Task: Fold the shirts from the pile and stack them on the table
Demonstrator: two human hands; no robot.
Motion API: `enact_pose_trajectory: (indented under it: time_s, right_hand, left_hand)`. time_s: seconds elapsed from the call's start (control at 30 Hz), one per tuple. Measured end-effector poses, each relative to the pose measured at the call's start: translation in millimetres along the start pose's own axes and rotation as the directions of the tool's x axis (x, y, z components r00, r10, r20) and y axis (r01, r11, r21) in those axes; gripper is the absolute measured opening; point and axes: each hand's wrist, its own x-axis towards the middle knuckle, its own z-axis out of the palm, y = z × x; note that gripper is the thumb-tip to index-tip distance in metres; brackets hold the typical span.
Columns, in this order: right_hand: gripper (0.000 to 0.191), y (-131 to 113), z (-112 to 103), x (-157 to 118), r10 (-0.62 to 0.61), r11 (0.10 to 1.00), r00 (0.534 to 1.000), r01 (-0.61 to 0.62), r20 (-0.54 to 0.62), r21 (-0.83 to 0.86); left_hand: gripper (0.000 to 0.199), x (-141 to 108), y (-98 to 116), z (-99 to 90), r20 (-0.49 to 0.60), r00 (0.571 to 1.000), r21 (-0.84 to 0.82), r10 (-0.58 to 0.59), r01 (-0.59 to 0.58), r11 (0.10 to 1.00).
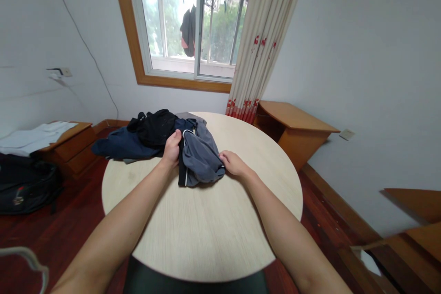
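A grey garment [203,158] with a black band and white piping lies bunched on the round, pale wooden table [210,234]. My left hand [172,148] grips its left side at the black band, thumb on top. On the other side, my right hand [233,163] pinches the garment's right edge, fingers closed. Behind and left of my left hand is a heap of clothes: a black garment [155,126] on top and a dark blue one [126,143] hanging past the table's left edge.
A wooden desk [296,121] stands beyond the table at the right, beside a curtain [265,32]. On the left are a drawer cabinet [77,149] with papers and a black bag [25,183]. A dark seat [196,282] shows at the near edge.
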Motion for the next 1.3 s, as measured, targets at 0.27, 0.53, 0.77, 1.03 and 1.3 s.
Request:
enact_pose_trajectory:
  time_s: [0.27,0.53,0.77,1.03,1.3]
  right_hand:
    - [0.05,-42,-14,-9,-0.111,0.722,0.971,-0.068,0.212,0.689]
    - [0.043,-59,-34,-18,-0.319,0.489,0.881,-0.163,0.35,0.857]
    - [0.046,-2,-8,-2,-0.081,0.915,0.997,0.068,0.016,0.398]
    - [0.023,-24,5,1,-0.192,0.979,0.934,0.203,0.302,-0.007]
    - [0.015,25,-38,3,0.421,0.895,0.779,-0.44,-0.464,0.073]
  left_hand:
    - [0.02,19,1,-33.7,0.037,0.939,0.57,0.342,-0.301,0.764]
    - [0.024,17,-3,-37.7,0.241,0.897,0.678,0.372,-0.43,0.597]
    - [0.019,21,-8,-43.7,0.142,0.901,0.748,0.41,-0.368,0.551]
    - [0.016,25,1,-49.5,0.075,0.816,0.789,0.573,-0.4,0.467]
    - [0.016,28,10,-56.6,-0.131,0.723,0.736,0.678,-0.387,0.556]
